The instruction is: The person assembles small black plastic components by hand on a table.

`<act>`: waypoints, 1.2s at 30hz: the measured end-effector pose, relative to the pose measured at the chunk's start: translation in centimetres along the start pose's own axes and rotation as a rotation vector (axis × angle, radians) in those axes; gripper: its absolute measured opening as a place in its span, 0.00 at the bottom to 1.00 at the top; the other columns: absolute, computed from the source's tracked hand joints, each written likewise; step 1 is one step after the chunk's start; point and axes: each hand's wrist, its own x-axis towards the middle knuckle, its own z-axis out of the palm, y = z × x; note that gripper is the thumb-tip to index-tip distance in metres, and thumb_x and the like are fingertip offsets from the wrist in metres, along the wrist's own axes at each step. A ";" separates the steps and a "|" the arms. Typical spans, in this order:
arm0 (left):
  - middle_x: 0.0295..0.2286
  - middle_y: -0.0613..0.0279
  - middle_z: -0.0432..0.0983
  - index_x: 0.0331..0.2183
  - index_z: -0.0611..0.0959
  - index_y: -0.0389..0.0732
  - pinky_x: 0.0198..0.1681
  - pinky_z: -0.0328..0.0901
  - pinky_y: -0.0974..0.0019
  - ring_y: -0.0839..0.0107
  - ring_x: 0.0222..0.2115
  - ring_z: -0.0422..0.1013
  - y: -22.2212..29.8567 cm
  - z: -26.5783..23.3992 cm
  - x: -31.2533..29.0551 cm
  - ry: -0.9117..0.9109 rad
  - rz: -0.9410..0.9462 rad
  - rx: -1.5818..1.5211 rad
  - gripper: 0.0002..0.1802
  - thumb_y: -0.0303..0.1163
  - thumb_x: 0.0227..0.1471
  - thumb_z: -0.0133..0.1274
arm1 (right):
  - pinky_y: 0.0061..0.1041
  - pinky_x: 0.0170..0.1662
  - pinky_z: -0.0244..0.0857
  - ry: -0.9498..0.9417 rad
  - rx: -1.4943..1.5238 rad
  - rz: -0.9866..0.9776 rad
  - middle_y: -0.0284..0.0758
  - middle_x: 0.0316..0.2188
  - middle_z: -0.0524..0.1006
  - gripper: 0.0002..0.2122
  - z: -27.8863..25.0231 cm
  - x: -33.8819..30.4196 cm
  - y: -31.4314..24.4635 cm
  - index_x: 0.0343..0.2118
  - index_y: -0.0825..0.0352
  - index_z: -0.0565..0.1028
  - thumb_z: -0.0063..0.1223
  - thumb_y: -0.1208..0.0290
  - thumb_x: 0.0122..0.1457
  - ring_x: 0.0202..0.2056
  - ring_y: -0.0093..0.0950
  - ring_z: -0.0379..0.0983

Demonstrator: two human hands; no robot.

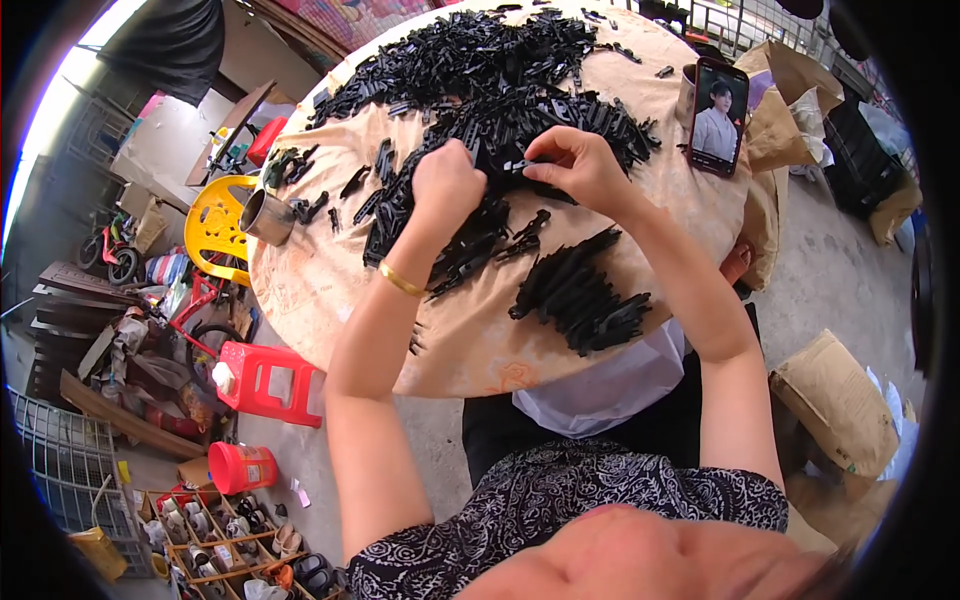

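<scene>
A large heap of small, narrow black plastic pieces point(480, 50) covers the far and middle part of the round table point(300, 310). My left hand point(447, 180) is closed in a fist at the near side of the heap; its fingertips are turned away, so what it holds is hidden. Just to its right, my right hand point(580, 172) pinches a small black plastic piece point(516, 166) with a pale shine between thumb and forefinger. Closer to me lies a neater pile of long black pieces point(582, 292), side by side near the table edge.
A phone point(718, 118) stands upright at the table's right, showing a person. A metal cup point(267, 216) lies tilted at the left edge. Beyond it are a yellow chair point(216, 228), red stool point(270, 383) and red bucket point(240, 468). A white plastic bag point(605, 385) hangs over my lap.
</scene>
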 end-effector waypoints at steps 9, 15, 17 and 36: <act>0.31 0.59 0.75 0.46 0.72 0.29 0.23 0.64 0.79 0.77 0.22 0.70 -0.7 -2.3 -2.9 -0.239 -0.217 -1.451 0.16 0.23 0.56 0.39 | 0.13 0.36 0.66 -0.003 0.148 0.030 0.28 0.29 0.76 0.08 1.1 -0.4 -0.7 0.34 0.70 0.76 0.58 0.80 0.50 0.31 0.14 0.71; 0.27 0.57 0.74 0.43 0.74 0.27 0.24 0.67 0.75 0.75 0.23 0.71 1.0 -2.1 -4.5 -0.275 -0.163 -1.567 0.16 0.28 0.56 0.43 | 0.13 0.34 0.66 -0.001 0.072 0.025 0.30 0.29 0.77 0.08 1.0 -0.7 -1.3 0.34 0.70 0.77 0.59 0.77 0.50 0.30 0.14 0.71; 0.27 0.57 0.75 0.42 0.74 0.27 0.25 0.67 0.75 0.75 0.23 0.72 1.4 -1.9 -4.7 -0.266 -0.177 -1.547 0.16 0.29 0.55 0.47 | 0.14 0.34 0.66 -0.003 0.032 0.021 0.30 0.28 0.78 0.08 1.1 -0.9 -1.5 0.34 0.70 0.77 0.60 0.77 0.50 0.30 0.14 0.71; 0.21 0.63 0.76 0.35 0.79 0.34 0.23 0.64 0.78 0.82 0.20 0.70 1.4 -1.2 -5.8 0.123 0.258 -0.810 0.11 0.23 0.45 0.58 | 0.25 0.34 0.67 -0.119 -0.452 -0.347 0.39 0.28 0.76 0.14 0.0 -0.8 -2.5 0.37 0.71 0.73 0.61 0.73 0.47 0.30 0.27 0.75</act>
